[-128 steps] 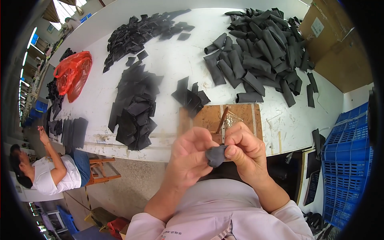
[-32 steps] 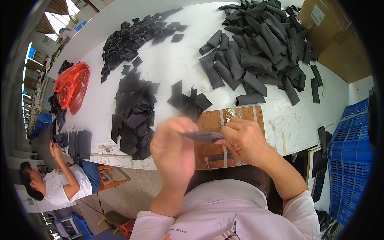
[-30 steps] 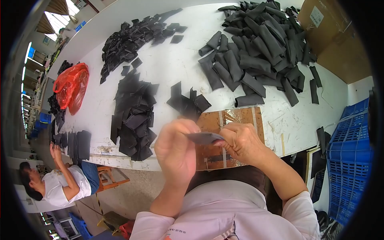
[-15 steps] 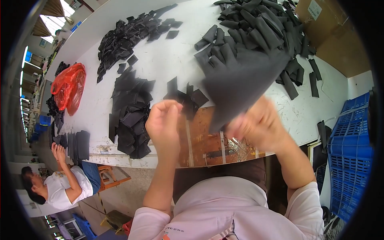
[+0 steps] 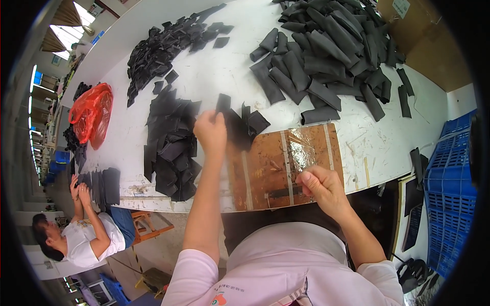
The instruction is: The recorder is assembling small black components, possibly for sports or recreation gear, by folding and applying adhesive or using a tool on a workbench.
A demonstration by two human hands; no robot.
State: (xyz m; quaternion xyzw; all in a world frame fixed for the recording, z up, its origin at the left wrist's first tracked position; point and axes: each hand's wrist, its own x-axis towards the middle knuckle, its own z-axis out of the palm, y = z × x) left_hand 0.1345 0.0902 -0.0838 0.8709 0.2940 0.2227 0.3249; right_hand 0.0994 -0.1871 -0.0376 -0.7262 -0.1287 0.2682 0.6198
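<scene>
My left hand (image 5: 210, 132) pinches at the left side of a small heap of black fabric pieces (image 5: 256, 122), its fingertips on a dark piece (image 5: 236, 130) that looks slightly blurred. Over the right part of a brown board (image 5: 265, 168) is my right hand (image 5: 322, 188), thumb pressed against curled fingers. Whatever may be between them is too small or hidden to tell. Past the board lies a large pile of black rolled tubes (image 5: 332, 43), with one tube (image 5: 320, 115) at its near edge.
Left of my left hand is a stack of black pieces (image 5: 171, 148), with smaller black squares (image 5: 153, 56) beyond. A red plastic bag (image 5: 92, 115) lies farther left, near a co-worker (image 5: 89, 232). Blue crates (image 5: 451, 194) and a cardboard box (image 5: 434, 41) stand right.
The dark sheet in my right hand is out of it, and that hand has come down over the board. My left hand has moved slightly away from me onto the small heap.
</scene>
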